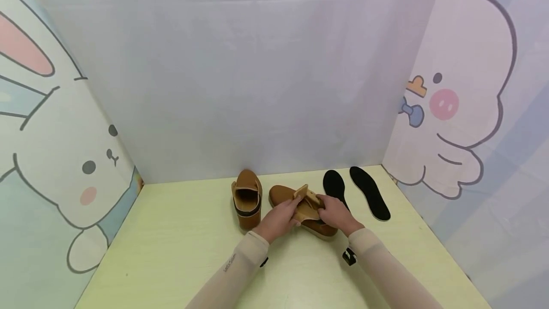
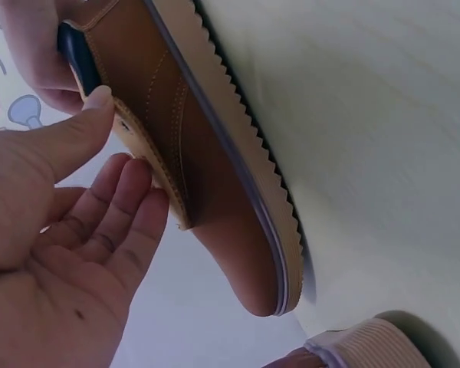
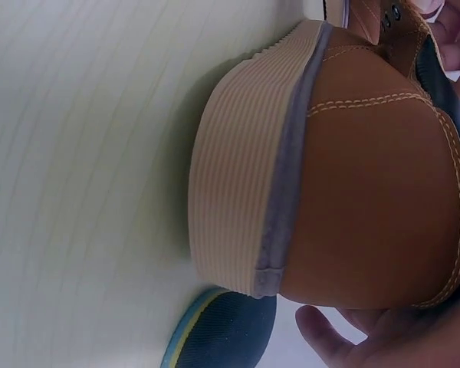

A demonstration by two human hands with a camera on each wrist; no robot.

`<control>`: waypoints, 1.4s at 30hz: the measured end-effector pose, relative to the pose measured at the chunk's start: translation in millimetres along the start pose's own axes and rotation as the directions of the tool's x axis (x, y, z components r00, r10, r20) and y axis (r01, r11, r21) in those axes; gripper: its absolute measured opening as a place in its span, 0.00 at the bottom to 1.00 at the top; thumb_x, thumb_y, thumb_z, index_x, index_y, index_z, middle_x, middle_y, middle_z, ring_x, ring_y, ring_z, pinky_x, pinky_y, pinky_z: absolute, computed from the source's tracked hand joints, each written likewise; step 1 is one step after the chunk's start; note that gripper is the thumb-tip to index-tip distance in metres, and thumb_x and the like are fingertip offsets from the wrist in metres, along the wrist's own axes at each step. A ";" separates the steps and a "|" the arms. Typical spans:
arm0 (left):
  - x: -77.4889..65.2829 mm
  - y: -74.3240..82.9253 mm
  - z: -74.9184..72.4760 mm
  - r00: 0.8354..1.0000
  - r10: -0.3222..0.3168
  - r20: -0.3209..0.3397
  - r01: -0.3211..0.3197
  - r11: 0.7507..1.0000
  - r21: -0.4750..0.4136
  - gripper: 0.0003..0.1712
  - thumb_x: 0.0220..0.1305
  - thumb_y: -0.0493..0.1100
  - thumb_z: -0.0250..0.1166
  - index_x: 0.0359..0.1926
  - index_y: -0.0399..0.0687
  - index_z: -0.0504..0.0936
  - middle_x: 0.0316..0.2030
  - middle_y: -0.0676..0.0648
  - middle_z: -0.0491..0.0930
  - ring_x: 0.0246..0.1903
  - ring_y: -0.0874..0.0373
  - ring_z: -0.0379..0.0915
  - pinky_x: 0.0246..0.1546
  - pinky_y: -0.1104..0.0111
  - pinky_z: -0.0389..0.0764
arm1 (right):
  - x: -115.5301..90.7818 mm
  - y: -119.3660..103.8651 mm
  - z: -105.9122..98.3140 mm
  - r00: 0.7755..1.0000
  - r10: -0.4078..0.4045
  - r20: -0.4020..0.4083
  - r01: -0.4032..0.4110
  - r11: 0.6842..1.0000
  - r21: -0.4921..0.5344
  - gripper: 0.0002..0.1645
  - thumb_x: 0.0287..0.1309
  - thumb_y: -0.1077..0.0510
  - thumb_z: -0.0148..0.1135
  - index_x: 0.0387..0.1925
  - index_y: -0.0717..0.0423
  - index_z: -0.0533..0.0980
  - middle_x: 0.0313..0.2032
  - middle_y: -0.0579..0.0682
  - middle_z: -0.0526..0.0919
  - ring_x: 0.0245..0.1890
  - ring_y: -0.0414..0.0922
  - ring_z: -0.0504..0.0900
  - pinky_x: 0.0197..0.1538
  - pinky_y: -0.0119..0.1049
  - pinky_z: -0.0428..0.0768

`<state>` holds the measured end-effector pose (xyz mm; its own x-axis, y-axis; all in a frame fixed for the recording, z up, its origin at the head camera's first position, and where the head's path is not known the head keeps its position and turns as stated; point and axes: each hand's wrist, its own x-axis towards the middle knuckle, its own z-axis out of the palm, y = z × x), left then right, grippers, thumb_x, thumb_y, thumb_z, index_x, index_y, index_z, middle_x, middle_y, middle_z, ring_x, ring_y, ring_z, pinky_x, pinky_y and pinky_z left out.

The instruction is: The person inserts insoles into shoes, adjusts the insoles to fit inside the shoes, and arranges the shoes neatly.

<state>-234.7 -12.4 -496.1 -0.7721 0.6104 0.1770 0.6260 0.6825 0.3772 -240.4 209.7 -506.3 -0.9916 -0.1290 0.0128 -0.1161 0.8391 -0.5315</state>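
A brown shoe with a pale ribbed sole lies at a slant on the table, its toe to the far left. My left hand holds the near lace flap, thumb on its edge and fingers curled beside it. Across the opening, my right hand grips the far side of the collar; its fingertips are partly hidden there. The right wrist view shows the shoe's stitched heel close up. To the left stands a matching brown shoe, its opening spread wide.
Two black insoles, one nearer and one farther right, lie on the pale table. The nearer insole is partly behind my right hand. A grey curtain backs the table, with cartoon-printed panels at both sides.
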 end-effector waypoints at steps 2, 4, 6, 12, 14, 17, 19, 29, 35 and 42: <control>1.7 0.4 -1.7 1.000 -0.022 -0.006 0.022 0.998 -0.058 0.41 0.62 0.45 0.74 0.73 0.43 0.66 0.48 0.46 0.79 0.42 0.62 0.76 0.42 0.71 0.80 | 0.3 0.8 0.8 1.000 0.000 -0.001 0.000 1.000 0.007 0.32 0.64 0.61 0.56 0.69 0.64 0.70 0.61 0.62 0.78 0.50 0.54 0.81 0.52 0.53 0.80; 3.9 0.4 -2.0 0.999 -0.035 -0.004 0.035 0.994 -0.104 0.39 0.61 0.43 0.75 0.70 0.43 0.68 0.51 0.44 0.79 0.45 0.60 0.77 0.44 0.70 0.80 | 0.7 1.7 1.7 1.000 0.001 0.000 -0.001 1.000 0.009 0.32 0.64 0.61 0.57 0.69 0.63 0.70 0.61 0.62 0.78 0.49 0.53 0.81 0.52 0.52 0.80; 4.9 1.1 -2.2 0.999 -0.049 0.010 0.049 0.990 -0.133 0.39 0.61 0.42 0.75 0.70 0.43 0.67 0.55 0.42 0.79 0.50 0.58 0.77 0.47 0.68 0.81 | 1.0 2.5 2.4 1.000 0.005 0.003 -0.005 1.000 0.010 0.32 0.64 0.61 0.57 0.70 0.63 0.70 0.61 0.61 0.78 0.48 0.52 0.81 0.52 0.52 0.79; 8.4 4.6 -4.9 0.997 -0.013 0.082 0.018 0.998 -0.061 0.47 0.65 0.41 0.72 0.78 0.39 0.58 0.72 0.40 0.66 0.69 0.50 0.66 0.62 0.65 0.74 | 1.7 3.9 1.8 1.000 0.005 0.006 -0.005 1.000 0.012 0.33 0.64 0.61 0.57 0.70 0.64 0.70 0.61 0.62 0.78 0.48 0.52 0.81 0.52 0.53 0.80; 11.8 5.1 -6.6 0.992 0.010 0.125 -0.006 0.999 -0.031 0.45 0.66 0.40 0.71 0.78 0.39 0.58 0.75 0.41 0.59 0.72 0.49 0.61 0.64 0.65 0.72 | 2.0 4.4 1.3 1.000 0.004 0.007 -0.004 1.000 0.018 0.33 0.64 0.62 0.56 0.70 0.64 0.69 0.61 0.63 0.77 0.50 0.54 0.81 0.53 0.54 0.79; 18.8 5.2 -10.3 0.978 0.041 0.203 -0.050 0.998 0.041 0.41 0.66 0.42 0.71 0.76 0.42 0.64 0.77 0.43 0.55 0.74 0.49 0.57 0.64 0.67 0.71 | 3.0 4.7 1.3 1.000 -0.002 0.008 0.002 1.000 0.021 0.33 0.64 0.63 0.56 0.70 0.66 0.69 0.61 0.64 0.77 0.52 0.55 0.81 0.54 0.55 0.79; 24.2 5.0 -13.6 0.965 0.053 0.257 -0.082 0.992 0.101 0.39 0.66 0.44 0.72 0.75 0.45 0.67 0.78 0.45 0.54 0.75 0.51 0.53 0.65 0.68 0.70 | 2.6 4.0 1.6 1.000 0.003 0.009 -0.003 1.000 0.028 0.33 0.64 0.63 0.56 0.70 0.65 0.69 0.61 0.64 0.77 0.52 0.55 0.82 0.54 0.55 0.79; 38.6 -2.6 -24.3 0.912 0.048 0.408 -0.187 0.933 0.308 0.36 0.67 0.58 0.68 0.70 0.49 0.75 0.77 0.48 0.58 0.77 0.52 0.46 0.73 0.65 0.57 | 1.0 1.7 3.7 1.000 0.003 0.002 -0.003 1.000 0.029 0.33 0.64 0.62 0.56 0.70 0.63 0.69 0.62 0.62 0.77 0.52 0.53 0.81 0.55 0.53 0.79; 34.6 -10.4 -25.1 0.922 0.072 0.380 -0.205 0.925 0.321 0.45 0.66 0.65 0.63 0.74 0.42 0.68 0.78 0.47 0.55 0.77 0.52 0.49 0.72 0.65 0.59 | 0.9 1.1 3.7 1.000 0.015 -0.005 -0.014 0.999 0.031 0.33 0.64 0.62 0.57 0.71 0.63 0.69 0.61 0.61 0.78 0.45 0.50 0.81 0.50 0.50 0.80; 26.8 -19.6 -19.2 0.940 0.071 0.333 -0.164 0.951 0.262 0.51 0.66 0.66 0.60 0.77 0.39 0.59 0.79 0.45 0.49 0.78 0.51 0.44 0.72 0.62 0.59 | 0.6 1.8 4.3 1.000 0.023 -0.001 -0.023 0.999 0.035 0.34 0.63 0.62 0.56 0.71 0.62 0.69 0.61 0.61 0.78 0.44 0.49 0.80 0.50 0.50 0.79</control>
<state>-269.8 -17.1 -481.3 -0.6454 0.7560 -0.1095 0.7507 0.6542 0.0916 -241.0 208.8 -510.9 -0.9940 -0.1095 0.0013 -0.0915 0.8230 -0.5607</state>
